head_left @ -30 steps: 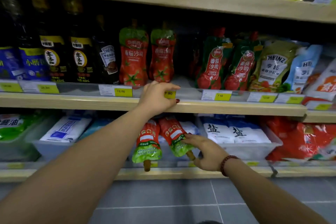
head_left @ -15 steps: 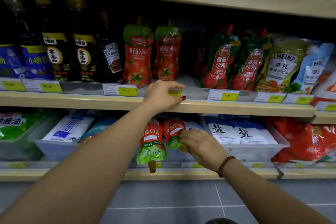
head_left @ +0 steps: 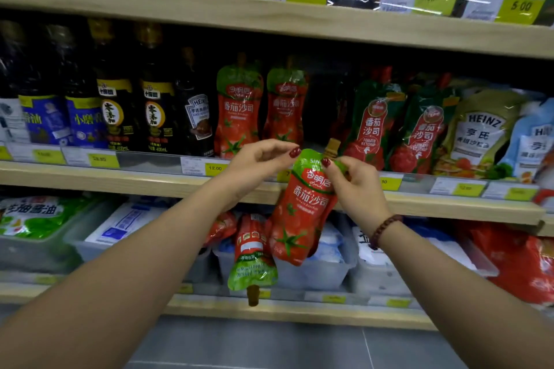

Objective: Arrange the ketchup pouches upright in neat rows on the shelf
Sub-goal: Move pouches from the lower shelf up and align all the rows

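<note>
My right hand point(head_left: 356, 189) pinches the green top of a red ketchup pouch point(head_left: 302, 219) just under its brown spout and holds it upright in front of the middle shelf's edge point(head_left: 150, 181). My left hand point(head_left: 257, 165) hovers loosely curled at the pouch's upper left corner and grips nothing. Two matching pouches point(head_left: 238, 111) point(head_left: 286, 105) stand upright on the middle shelf, with a dark gap to their right. Another pouch point(head_left: 251, 257) hangs spout-down off the lower shelf's bin, and a further red pouch point(head_left: 221, 226) lies behind it.
Dark sauce bottles point(head_left: 153, 117) fill the middle shelf's left. Green-and-red ketchup pouches point(head_left: 374, 126) and Heinz pouches point(head_left: 479, 135) lean at the right. Clear bins of white salt bags point(head_left: 374, 275) sit on the lower shelf. Price tags line the shelf edges.
My right hand lifted one pouch from the lower bin and turned it spout-up at the middle shelf's edge. My left hand left the shelf edge and moved to the pouch's top.
</note>
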`<act>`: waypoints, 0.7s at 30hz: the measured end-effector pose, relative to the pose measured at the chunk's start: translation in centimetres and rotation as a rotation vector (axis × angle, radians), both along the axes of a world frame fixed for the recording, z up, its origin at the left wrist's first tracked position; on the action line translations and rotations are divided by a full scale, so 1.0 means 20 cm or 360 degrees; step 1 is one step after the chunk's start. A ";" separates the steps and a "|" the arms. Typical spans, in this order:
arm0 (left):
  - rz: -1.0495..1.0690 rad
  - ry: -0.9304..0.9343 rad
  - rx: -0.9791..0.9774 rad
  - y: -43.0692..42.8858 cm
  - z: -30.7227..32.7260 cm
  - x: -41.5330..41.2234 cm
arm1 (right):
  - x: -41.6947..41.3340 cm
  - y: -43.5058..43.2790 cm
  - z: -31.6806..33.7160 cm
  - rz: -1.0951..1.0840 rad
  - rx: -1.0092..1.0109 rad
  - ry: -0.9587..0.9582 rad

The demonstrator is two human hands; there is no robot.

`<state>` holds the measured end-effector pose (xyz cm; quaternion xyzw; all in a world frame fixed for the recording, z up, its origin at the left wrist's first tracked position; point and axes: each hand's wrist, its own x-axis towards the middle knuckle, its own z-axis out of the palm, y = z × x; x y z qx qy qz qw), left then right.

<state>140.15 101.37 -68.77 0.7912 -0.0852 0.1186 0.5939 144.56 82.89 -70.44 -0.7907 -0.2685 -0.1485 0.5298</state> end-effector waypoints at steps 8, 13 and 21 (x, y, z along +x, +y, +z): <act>-0.0135 0.0261 -0.0142 0.00 -0.07 -0.03 | 0.06 0.12 0.32 0.0220 0.0453 0.0393; -0.0014 0.0143 -0.0267 0.01 -0.04 -0.02 | 0.08 0.19 0.42 0.0292 0.0392 0.0340; 0.0149 0.0106 -0.0423 0.05 0.09 0.07 | 0.20 -0.01 0.15 -0.0026 0.0016 0.0153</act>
